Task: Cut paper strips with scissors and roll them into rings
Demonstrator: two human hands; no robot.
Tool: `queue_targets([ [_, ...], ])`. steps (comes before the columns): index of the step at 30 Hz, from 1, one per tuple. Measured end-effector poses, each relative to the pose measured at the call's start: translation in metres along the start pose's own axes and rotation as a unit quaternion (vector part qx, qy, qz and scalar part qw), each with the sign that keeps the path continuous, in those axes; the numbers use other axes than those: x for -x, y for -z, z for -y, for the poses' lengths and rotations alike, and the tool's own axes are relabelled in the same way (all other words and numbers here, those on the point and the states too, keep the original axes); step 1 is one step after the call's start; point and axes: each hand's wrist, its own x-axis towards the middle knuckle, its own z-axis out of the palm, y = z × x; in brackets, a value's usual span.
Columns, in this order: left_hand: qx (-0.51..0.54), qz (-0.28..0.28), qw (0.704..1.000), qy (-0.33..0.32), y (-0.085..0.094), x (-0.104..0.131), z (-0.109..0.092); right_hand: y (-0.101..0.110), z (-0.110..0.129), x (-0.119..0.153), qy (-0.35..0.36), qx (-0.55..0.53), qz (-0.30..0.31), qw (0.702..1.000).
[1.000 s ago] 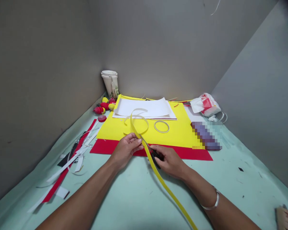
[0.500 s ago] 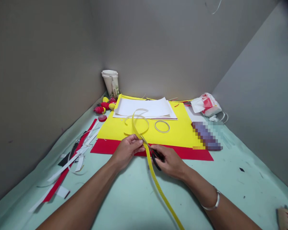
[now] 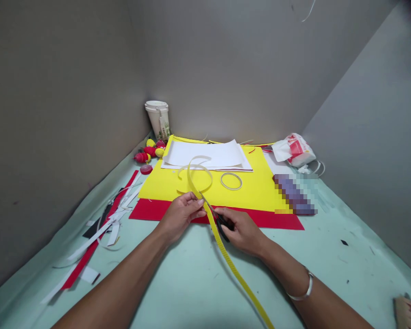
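My left hand (image 3: 185,213) pinches a long yellow corrugated paper strip (image 3: 226,256) between thumb and fingers. One end of the strip curls up beyond the fingers, and the other runs down toward the bottom edge of the view. In my right hand (image 3: 241,228) is a pair of scissors with black handles (image 3: 222,226), its blades lying at the strip beside my left fingertips. Below both hands are a yellow sheet (image 3: 260,196) and a red sheet (image 3: 277,220). A thin pale ring (image 3: 231,181) lies on the yellow sheet.
White paper sheets (image 3: 205,155) lie on the yellow sheet. To the left are red, white and black paper strips (image 3: 99,237), red and yellow coiled pieces (image 3: 150,151) and a lidded paper cup (image 3: 158,119). A tissue pack (image 3: 299,151) and a blurred purple object (image 3: 296,194) are at right.
The scissor handles have drawn closer together. The strip's lower end has swung slightly to the right. My left hand has stayed in nearly the same place.
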Motion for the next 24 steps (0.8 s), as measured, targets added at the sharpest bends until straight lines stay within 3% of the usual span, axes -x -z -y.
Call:
queue_targets([
  [6, 0.015, -0.004, 1.000, -0.014, -0.0003, -0.0015, 0.0012, 0.0009, 0.0044, -0.0015, -0.045, -0.026, 0.016, 0.999],
  [24, 0.011, 0.002, 1.000, -0.003, -0.0016, -0.0012, 0.0033, -0.0028, 0.0009, 0.0009, -0.009, 0.008, 0.007, 1.000],
])
